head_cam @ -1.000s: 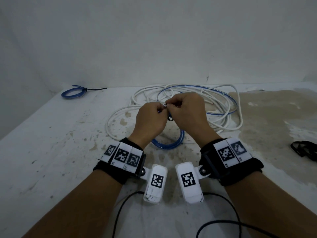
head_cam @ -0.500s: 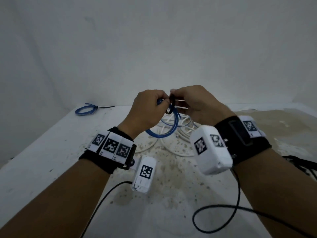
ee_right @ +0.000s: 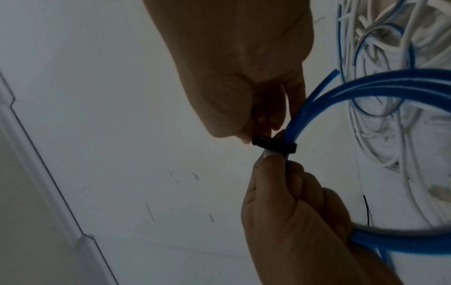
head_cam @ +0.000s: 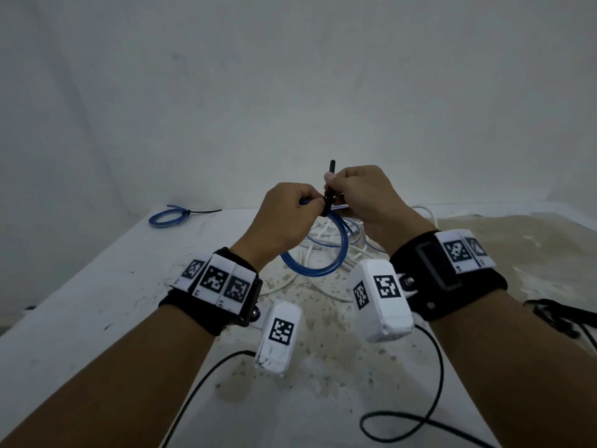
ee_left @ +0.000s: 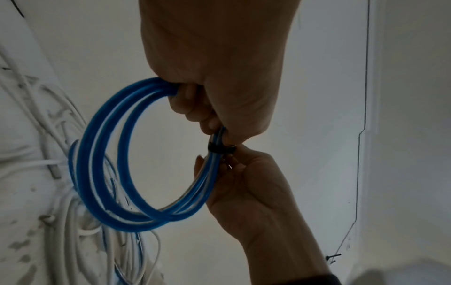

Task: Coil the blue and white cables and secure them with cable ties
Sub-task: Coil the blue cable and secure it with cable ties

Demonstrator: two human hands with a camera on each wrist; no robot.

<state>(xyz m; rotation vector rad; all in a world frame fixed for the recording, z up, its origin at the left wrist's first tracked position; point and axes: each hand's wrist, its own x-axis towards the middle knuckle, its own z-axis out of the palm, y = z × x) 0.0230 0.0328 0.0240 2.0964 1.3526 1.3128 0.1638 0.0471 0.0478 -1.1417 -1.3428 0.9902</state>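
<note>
I hold a small blue cable coil [head_cam: 339, 253] in the air above the table. My left hand [head_cam: 308, 203] grips the bundled strands [ee_left: 102, 154] just beside a black cable tie [head_cam: 329, 202]. The tie [ee_right: 275, 146] sits tight round the strands. My right hand [head_cam: 334, 189] pinches the tie at its head, and the tail sticks up above my fingers. Loose white cable [head_cam: 281, 284], tangled with more blue cable, lies on the table under the coil.
A tied blue coil [head_cam: 168, 216] lies at the table's back left. Black ties [head_cam: 555, 318] lie at the right edge. Black camera cords [head_cam: 420, 415] loop across the near table. A wall stands close behind.
Both hands rose from the table with the blue coil. The tie's loop has drawn tight on the strands, and its tail now stands up above my right hand.
</note>
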